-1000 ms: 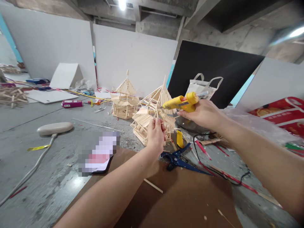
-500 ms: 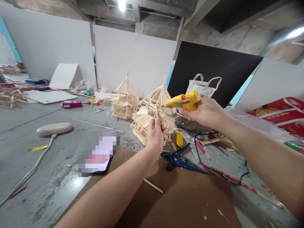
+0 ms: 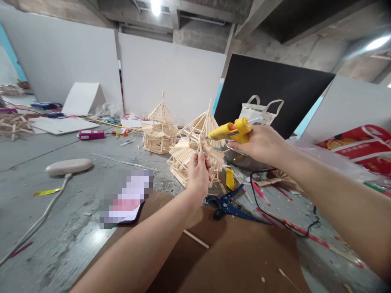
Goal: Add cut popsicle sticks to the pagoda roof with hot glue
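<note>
My right hand (image 3: 259, 144) is wrapped round a yellow hot glue gun (image 3: 229, 131), its nozzle pointing left. In front of the nozzle, my left hand (image 3: 199, 171) pinches a thin wooden stick (image 3: 200, 142) that stands nearly upright between thumb and fingers. Just behind that hand is a pavilion model (image 3: 180, 156) built of wooden sticks, with a pointed roof; part of it is hidden by the hand. The nozzle is close to the upper part of the stick; whether they touch I cannot tell. A second stick pavilion (image 3: 160, 136) stands farther back on the left.
Blue-handled cutters (image 3: 229, 206) lie on the brown sheet (image 3: 244, 252) beside a loose stick (image 3: 196, 239). A phone (image 3: 126, 201) and a pale power strip (image 3: 69, 167) are on the left. A metal bowl (image 3: 244, 159), a black cord (image 3: 252, 181) and a white bag (image 3: 258, 114) are at the right.
The glue gun in my right hand has shifted slightly left, nearer to the stick. My left hand keeps its pinch, and the whole view has drifted a little.
</note>
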`<state>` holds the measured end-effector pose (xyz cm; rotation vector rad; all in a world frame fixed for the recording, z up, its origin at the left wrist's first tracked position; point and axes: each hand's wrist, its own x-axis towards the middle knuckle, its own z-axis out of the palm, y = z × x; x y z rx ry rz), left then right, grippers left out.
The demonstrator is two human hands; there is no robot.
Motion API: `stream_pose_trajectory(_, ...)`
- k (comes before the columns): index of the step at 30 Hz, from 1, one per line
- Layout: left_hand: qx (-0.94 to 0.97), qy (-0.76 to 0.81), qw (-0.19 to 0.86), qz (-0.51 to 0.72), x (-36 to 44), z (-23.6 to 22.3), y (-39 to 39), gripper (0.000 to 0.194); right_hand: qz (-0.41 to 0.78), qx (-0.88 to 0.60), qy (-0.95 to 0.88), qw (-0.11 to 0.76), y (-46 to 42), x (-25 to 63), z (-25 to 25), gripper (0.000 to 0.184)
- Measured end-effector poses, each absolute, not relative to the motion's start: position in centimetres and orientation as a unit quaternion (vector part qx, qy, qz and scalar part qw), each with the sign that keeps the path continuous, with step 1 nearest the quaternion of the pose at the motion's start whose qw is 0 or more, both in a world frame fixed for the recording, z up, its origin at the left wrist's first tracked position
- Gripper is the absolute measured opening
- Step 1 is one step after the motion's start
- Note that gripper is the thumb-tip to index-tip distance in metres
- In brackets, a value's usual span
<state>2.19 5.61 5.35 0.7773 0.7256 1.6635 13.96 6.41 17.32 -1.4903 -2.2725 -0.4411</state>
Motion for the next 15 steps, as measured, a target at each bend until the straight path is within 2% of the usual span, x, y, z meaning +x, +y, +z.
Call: stream_pose_trajectory(15,0.334,0.313,0.543,0.704,2.07,5.61,5.62,0.018,-0.192,-0.542,-0.807,0.135,6.43,13.43,18.21,0.037)
